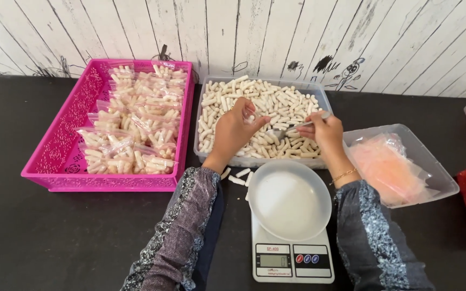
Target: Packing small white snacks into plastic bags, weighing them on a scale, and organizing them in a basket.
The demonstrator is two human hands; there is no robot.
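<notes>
1. Nearest, a white scale [292, 253] stands on the dark table [39, 237], with an empty white bowl [289, 200] on its platform. A few loose sticks [237, 177] lie just left of the bowl.
2. Beyond the bowl, both hands are over the clear bin [207, 156] of pale snack sticks [276, 102].
3. The right hand [324, 131] pinches a metal spoon [292, 129]; its long axis runs roughly level, scoop end pointing left into the sticks.
4. The left hand [235, 129] is curled, fingertips pinching what looks like a small clear bag; I cannot tell for sure.
5. Step in hand, as I judge it: scooping sticks. The next move would call for keeping the spoon level on the way to bag or bowl.
6. Left, a pink tray [60, 140] holds filled bags [130, 129]; right, a tub [432, 161] of empty bags [386, 167].
</notes>
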